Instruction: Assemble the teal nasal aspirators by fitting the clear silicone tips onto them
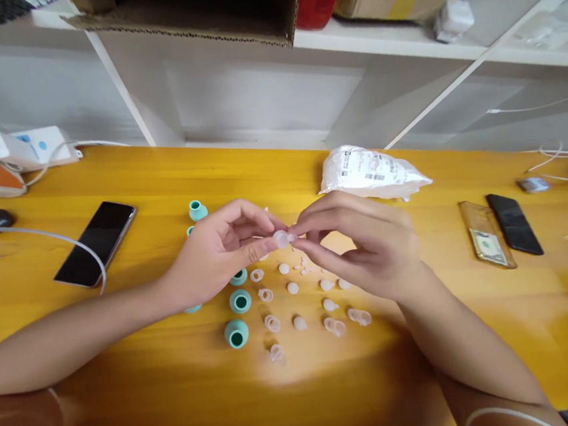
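Note:
Between my two hands, above the middle of the table, is a small translucent plastic cap (281, 239). My left hand (222, 249) pinches its left side between thumb and fingers. The fingertips of my right hand (360, 242) close on a little part sticking out at its right. Beneath and in front of the hands lie several clear plastic rings (266, 295), round white discs (292, 288) and clear stoppers (335, 326), set out in loose columns. Left of these stand several teal jar-shaped pieces (236, 334) with open tops, some partly hidden by my left hand.
A white plastic package (370, 171) lies behind my right hand. One phone (97, 244) with a white cable across it is at left; another dark phone (515, 224) and a clear case (487, 233) are at right. Shelves with a cardboard box (194, 14) rise behind the wooden table (182, 410).

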Tool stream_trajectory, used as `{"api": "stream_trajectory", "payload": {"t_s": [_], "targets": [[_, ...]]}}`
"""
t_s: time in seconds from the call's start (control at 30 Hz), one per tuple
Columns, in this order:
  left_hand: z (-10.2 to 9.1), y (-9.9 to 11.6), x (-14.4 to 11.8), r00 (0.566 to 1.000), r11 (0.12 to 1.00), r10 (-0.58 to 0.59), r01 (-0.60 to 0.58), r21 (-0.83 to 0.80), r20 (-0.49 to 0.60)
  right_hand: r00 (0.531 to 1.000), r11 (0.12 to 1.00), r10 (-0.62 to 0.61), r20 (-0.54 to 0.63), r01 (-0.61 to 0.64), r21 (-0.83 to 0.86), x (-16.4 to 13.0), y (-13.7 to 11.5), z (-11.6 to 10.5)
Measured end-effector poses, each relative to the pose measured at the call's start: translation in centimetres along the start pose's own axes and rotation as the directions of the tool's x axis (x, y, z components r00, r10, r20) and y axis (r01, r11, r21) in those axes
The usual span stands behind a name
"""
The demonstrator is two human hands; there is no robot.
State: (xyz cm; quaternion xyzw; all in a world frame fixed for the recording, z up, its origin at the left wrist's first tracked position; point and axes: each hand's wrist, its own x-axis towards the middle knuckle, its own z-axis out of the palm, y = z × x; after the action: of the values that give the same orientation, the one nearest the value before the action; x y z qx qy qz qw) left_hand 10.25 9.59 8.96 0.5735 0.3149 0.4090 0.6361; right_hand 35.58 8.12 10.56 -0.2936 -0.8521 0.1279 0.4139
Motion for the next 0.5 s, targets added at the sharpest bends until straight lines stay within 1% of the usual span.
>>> {"api": "stream_trajectory", "payload": {"t_s": [0.1,0.23,0.37,0.43,0.5], "targets": [[-0.03,-0.20,-0.05,1.000,1.000,0.000,0.000,-0.003,0.002,0.998,0.999,-0.033,0.050,0.035,-0.024,-0.07,-0.11,0.05],[-0.08,-0.62,-0.06,1.000,0.999,-0.015,0.016,-0.044,0.027,0.998,0.998,-0.037,0.056,0.040,-0.043,0.00,0.03,0.07],[0.05,-0.78,-0.25,0.994,0.989,-0.073,0.083,-0.125,0.080,0.997,0.997,-0.036,0.062,0.040,-0.071,0.07,0.05,-0.02],[0.12,-0.77,-0.35,0.990,0.981,-0.104,0.118,-0.152,0.096,0.995,0.991,-0.068,0.074,0.076,-0.112,-0.02,-0.05,-0.12],[0.17,-0.73,-0.41,0.988,0.979,-0.116,0.131,-0.156,0.100,0.990,0.972,-0.110,0.088,0.126,-0.199,-0.28,-0.23,-0.22]]}}
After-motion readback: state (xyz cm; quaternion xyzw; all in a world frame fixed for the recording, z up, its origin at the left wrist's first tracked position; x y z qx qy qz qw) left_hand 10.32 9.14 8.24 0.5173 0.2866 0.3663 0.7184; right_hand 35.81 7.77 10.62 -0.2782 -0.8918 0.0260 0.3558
